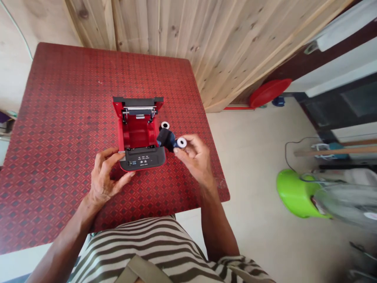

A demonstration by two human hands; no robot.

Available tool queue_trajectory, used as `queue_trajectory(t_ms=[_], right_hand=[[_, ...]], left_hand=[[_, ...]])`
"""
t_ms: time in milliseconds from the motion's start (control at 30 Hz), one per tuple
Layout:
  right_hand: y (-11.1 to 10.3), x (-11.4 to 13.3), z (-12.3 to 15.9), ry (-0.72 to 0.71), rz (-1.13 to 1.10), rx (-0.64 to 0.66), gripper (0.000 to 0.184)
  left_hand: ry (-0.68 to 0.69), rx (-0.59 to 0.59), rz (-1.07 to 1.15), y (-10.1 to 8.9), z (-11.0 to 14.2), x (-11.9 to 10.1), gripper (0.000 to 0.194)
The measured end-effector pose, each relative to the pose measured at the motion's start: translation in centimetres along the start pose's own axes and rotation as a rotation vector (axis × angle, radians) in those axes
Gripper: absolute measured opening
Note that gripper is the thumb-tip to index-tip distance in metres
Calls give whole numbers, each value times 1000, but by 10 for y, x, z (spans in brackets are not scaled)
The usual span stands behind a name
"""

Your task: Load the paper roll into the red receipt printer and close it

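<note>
A small red and black label printer (138,133) stands on the table with its lid raised, showing a bare red bay inside. Buttons sit on its black front panel (144,158). My left hand (107,173) grips the printer's front left corner, fingers on top and thumb at the front edge. Beside the printer on the right, my right hand (196,155) pinches a dark ribbon roll (182,142) by its white core end. A dark band of ribbon (165,137) runs from it toward a second white-cored roll (165,125) just behind.
The table (73,86) has a red patterned cover. Wooden planks (176,31) form the wall behind it. On the floor to the right are a green tub (290,192), a red basin (269,92) and a cable (287,147).
</note>
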State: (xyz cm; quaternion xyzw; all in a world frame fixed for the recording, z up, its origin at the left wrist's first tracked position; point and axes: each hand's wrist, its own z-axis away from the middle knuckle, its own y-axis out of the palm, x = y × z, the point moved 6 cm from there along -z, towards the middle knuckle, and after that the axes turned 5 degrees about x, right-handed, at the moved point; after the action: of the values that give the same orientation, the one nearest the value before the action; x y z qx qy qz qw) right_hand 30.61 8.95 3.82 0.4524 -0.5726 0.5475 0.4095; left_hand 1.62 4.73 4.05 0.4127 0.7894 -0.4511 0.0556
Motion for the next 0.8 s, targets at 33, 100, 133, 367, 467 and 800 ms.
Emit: queue_trajectory(t_ms=[33, 100, 133, 367, 467, 800], right_hand=[[6, -12, 7, 34, -3, 23, 27], [18, -27, 18, 64, 40, 62, 24], [23, -30, 22, 60, 76, 72, 23], [27, -25, 22, 21, 155, 151, 26], [14, -25, 21, 92, 110, 248, 45], [-11, -39, -68, 5, 273, 132, 44]], left_hand=[[-1, 0, 0, 0, -1, 0, 63], [-4, 1, -2, 0, -1, 0, 62], [-6, 1, -3, 0, -1, 0, 63], [4, 12, -10, 0, 0, 2, 66], [16, 14, -17, 1, 0, 1, 66], [15, 7, -22, 1, -1, 1, 65]])
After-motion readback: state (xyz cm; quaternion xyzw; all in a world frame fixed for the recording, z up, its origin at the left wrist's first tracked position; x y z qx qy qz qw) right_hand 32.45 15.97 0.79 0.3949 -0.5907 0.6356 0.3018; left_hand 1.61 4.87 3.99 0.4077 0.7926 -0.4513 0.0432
